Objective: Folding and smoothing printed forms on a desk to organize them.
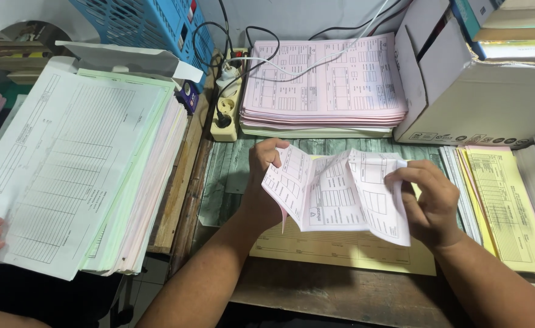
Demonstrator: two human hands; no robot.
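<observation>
Wooden desk (316,291) stacked with forms | my left hand (264,182) pinches the pink form sheets (334,191) at their left edge | my right hand (428,200) grips their right edge | yellow sheet (340,249) underneath

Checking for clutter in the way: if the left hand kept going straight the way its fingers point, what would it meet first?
The left hand points up the desk, so probably the pink stack of forms behind the white form it holds; depth is unclear.
</observation>
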